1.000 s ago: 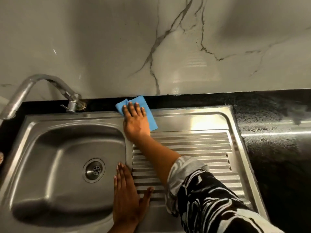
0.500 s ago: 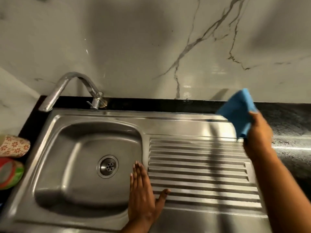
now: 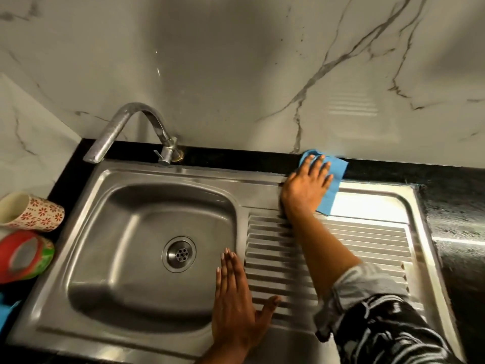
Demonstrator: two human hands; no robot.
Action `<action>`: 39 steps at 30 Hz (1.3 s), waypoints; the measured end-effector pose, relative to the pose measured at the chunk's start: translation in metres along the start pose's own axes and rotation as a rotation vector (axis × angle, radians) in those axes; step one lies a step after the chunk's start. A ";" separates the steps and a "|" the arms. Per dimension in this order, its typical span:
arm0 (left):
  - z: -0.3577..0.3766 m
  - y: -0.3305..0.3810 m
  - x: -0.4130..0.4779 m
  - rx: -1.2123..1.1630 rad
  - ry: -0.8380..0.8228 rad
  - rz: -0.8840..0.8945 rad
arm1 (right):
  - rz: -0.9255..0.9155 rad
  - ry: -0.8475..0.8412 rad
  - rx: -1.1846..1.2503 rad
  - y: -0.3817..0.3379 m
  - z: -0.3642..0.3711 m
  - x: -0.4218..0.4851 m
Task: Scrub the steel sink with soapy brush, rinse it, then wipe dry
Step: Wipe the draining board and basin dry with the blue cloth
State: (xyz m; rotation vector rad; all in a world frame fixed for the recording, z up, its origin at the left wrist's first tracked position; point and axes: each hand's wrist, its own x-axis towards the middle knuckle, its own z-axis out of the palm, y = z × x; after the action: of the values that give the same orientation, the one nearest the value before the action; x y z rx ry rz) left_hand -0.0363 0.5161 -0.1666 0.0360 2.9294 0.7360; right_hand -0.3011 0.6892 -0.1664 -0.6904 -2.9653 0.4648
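A: While drying the steel sink (image 3: pixel 162 172), pressing the blue cloth (image 3: pixel 337 177) flat under the right hand (image 3: pixel 305 186). Fingers straight on top, not curling round it.

B: Sitting where exactly?

A: Lying on the back ledge, just above the ribbed drainboard (image 3: pixel 367 245). Overlapping at the far corner onto the black counter (image 3: pixel 459 206) strip by the marble wall.

B: Doing anything with the left?

A: Resting the left hand (image 3: pixel 233 298) flat on the divider between basin (image 3: pixel 147 245) and drainboard. Fingers straight and together, thumb out, holding nothing. Bracing, judging by the pose.

B: Heading which way next?

A: Guessing rightward. Reading the ledge's long axis as left-right, and seeing the bright flat strip just right of the cloth, toward the sink's right rim. Poking out on the hand's right side already, so leading that way.

B: Reaching easier with which hand?

A: Right, by far: touching the cloth now. Parking the left well apart, near the front edge, on the basin side.

B: Worrying about anything?

A: Possibly skipping the rib grooves and the basin on a straight ledge pass. Not seeing suds or standing water, but not telling dry from damp under this glare either. Ignoring the floral cup (image 3: pixel 34 211) and the red-green mug (image 3: pixel 23 254) left of the sink, well apart from any rightward pass.
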 end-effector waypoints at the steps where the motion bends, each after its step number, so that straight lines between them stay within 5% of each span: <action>1: 0.001 0.000 0.000 0.002 -0.002 0.001 | -0.025 -0.005 0.010 -0.015 0.004 -0.007; 10: 0.008 -0.008 -0.001 0.018 -0.018 0.029 | -0.688 -0.256 0.081 -0.141 0.044 -0.074; 15: 0.012 -0.011 -0.002 0.008 -0.003 0.055 | -0.941 -0.456 0.249 -0.126 0.028 -0.074; 18: 0.009 -0.006 -0.002 0.035 -0.009 0.006 | -0.704 -0.778 0.577 -0.091 -0.008 -0.089; 20: 0.005 0.000 -0.003 0.065 -0.034 -0.031 | -0.473 -0.836 0.892 -0.067 -0.041 -0.108; 26: -0.001 0.003 -0.005 0.043 -0.028 -0.052 | 0.385 -0.564 1.327 0.084 -0.107 -0.122; 34: -0.008 0.009 -0.007 0.053 -0.032 -0.062 | 0.158 0.002 0.731 0.213 -0.152 -0.080; 39: -0.011 0.010 -0.008 0.034 -0.052 -0.061 | 0.148 -0.022 0.106 0.179 -0.070 -0.046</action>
State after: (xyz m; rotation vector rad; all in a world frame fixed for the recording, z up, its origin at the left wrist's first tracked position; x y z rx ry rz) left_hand -0.0295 0.5190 -0.1514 -0.0300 2.8799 0.6656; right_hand -0.1759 0.8407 -0.1540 -0.9022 -2.8964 0.6380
